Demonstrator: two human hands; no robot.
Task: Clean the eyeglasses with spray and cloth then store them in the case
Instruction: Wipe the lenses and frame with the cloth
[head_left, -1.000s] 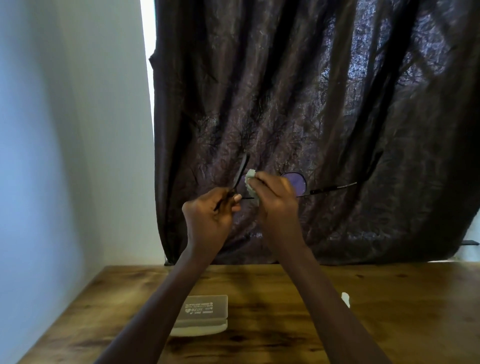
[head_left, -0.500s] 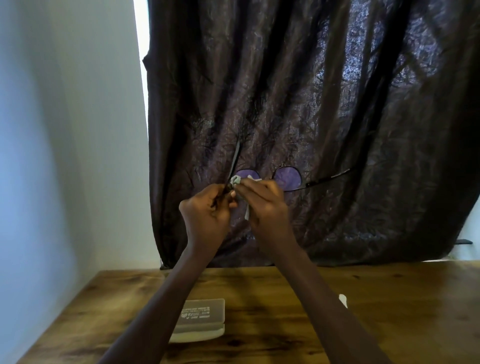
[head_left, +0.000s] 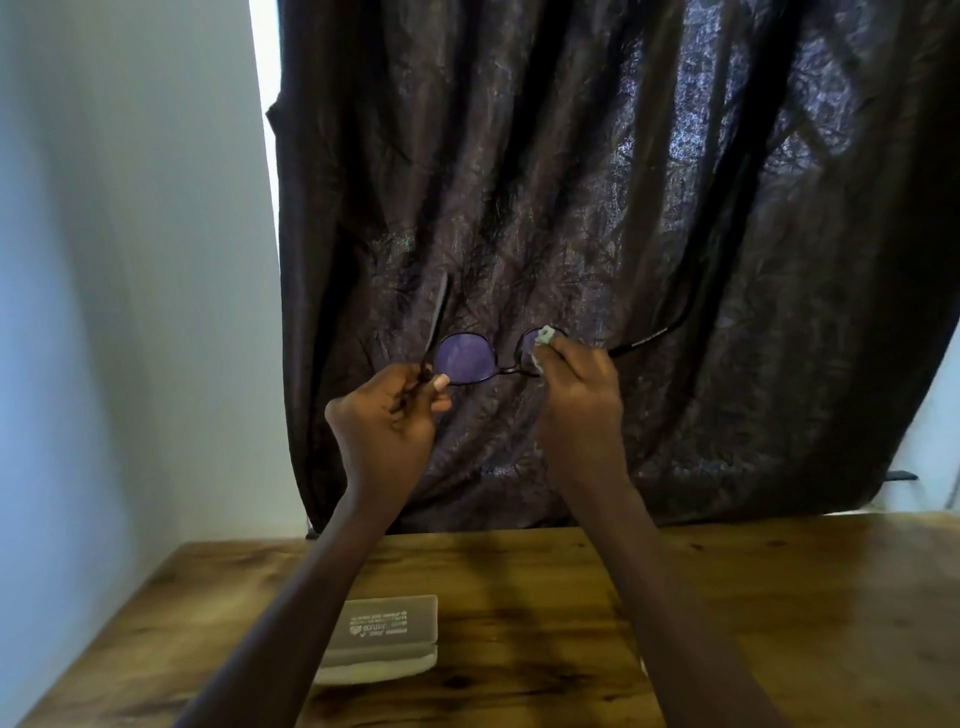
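I hold thin dark-framed eyeglasses (head_left: 464, 358) with purple-tinted lenses up in front of the curtain. My left hand (head_left: 387, 423) pinches the frame at its left hinge, with the left temple arm sticking up. My right hand (head_left: 579, 392) presses a small pale green cloth (head_left: 544, 336) against the right lens, which the cloth and fingers mostly cover. The right temple arm runs out to the right. A grey glasses case (head_left: 389, 629) lies shut on the wooden table (head_left: 779, 597), below my left forearm. A sliver of something white (head_left: 643, 665) shows beside my right forearm; what it is cannot be told.
A dark crinkled curtain (head_left: 597, 208) hangs behind the table and fills most of the view. A pale wall (head_left: 130, 260) stands at the left. A white pad lies under the case.
My right hand has slid the cloth from the left lens across to the right lens. The left lens is now uncovered. The head view has tilted down a little.
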